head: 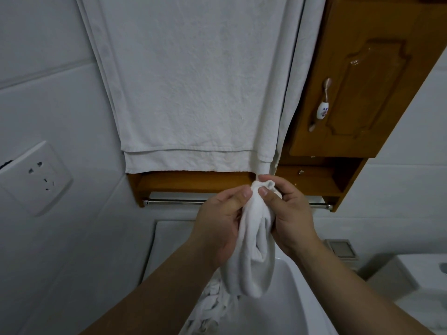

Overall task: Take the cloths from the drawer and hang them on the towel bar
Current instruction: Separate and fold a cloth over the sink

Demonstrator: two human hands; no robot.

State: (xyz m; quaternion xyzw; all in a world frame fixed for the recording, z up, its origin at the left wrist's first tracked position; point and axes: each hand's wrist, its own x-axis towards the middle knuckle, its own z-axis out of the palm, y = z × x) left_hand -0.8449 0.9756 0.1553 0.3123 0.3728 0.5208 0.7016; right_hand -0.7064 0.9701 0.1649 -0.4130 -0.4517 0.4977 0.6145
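head view: left hand, right hand pinch cloth; towel bar partly hidden.

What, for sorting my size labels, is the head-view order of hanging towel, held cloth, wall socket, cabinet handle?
1. hanging towel
2. held cloth, wall socket: alike; cloth nearer camera, so unranked
3. cabinet handle

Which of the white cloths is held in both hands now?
The bunched cloth before the towel bar: left hand and right hand grip its top. The large towel hangs spread flat above; other cloths lie in the basin.
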